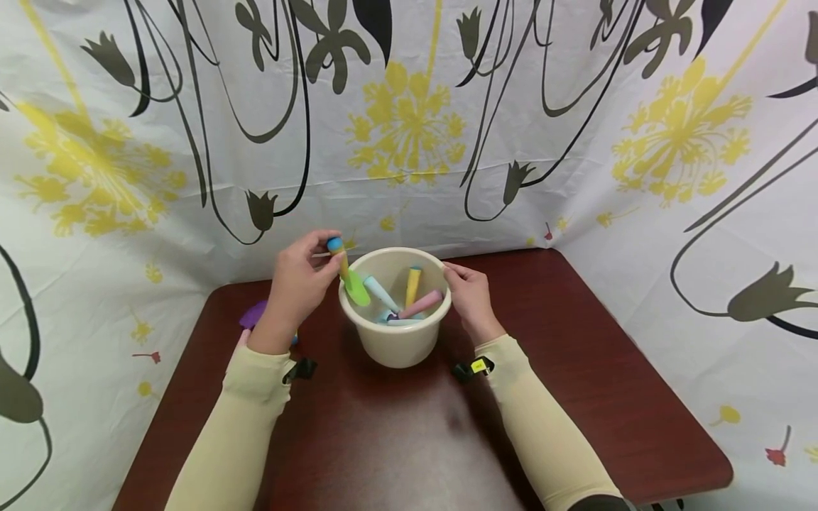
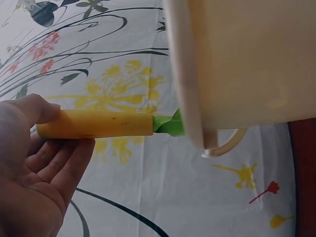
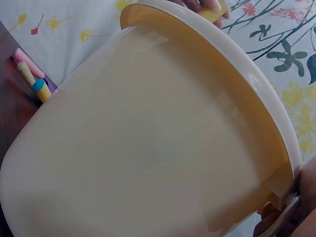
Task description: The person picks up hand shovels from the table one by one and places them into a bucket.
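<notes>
While the left hand (image 1: 300,275) pinches one green tool (image 1: 358,289) by its yellow grip (image 2: 103,123), the right hand (image 1: 471,294) holds the edge of one cream bucket (image 1: 399,346). Inside it show one blue handle (image 1: 380,292), one yellow handle (image 1: 412,286) and one pink handle (image 1: 422,304). Three more handles (image 3: 41,90) show on the table (image 1: 543,341). The green tool stands almost straight up, leaning a little, blue tip (image 1: 335,244) up, green end down inside the bucket's left side.

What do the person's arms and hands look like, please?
Cream fabric sleeves run down to the wrists; a small black device sits at each, the right one bearing a yellow label. The left hand and right hand are bare.
</notes>
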`<state>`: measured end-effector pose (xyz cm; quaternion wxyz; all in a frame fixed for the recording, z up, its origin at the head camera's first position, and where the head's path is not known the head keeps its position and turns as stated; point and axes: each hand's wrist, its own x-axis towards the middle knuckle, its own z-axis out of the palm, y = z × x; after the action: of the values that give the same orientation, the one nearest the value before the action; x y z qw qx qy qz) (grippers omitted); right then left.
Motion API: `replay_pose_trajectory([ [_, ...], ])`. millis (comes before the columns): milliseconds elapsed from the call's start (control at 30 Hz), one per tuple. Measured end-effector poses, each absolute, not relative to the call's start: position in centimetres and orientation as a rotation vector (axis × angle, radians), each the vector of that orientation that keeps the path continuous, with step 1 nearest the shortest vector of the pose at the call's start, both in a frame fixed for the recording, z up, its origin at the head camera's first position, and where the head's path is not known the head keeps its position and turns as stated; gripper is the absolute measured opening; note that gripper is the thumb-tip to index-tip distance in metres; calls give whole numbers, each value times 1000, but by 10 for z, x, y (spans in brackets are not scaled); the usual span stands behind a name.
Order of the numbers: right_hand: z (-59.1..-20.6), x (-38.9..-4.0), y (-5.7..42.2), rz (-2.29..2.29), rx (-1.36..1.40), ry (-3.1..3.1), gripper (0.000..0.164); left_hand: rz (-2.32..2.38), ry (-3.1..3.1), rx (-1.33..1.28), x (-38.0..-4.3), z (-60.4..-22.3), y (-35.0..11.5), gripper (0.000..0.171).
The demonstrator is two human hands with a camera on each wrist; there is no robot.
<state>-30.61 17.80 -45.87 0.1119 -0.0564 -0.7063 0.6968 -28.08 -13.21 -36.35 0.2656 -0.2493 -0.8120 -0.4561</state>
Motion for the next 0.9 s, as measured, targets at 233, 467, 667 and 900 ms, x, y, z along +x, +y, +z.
replay_pose_trajectory([
  [233,-458,-304,178,2042,-166,-2075,32,-1246,-2257,-676,-282,-373,-130,29],
  [467,-457,-304,178,2041,-170,-2077,32,-1228,-2273,-728,-280,-380,-128,29],
  [667,-458,-304,178,2048,-160,-2064,32,-1223,-2296,-724,-279,-387,-125,32],
  [900,-458,-305,178,2046,-163,-2059,32,-1207,-2359,-689,-279,-396,-119,29],
])
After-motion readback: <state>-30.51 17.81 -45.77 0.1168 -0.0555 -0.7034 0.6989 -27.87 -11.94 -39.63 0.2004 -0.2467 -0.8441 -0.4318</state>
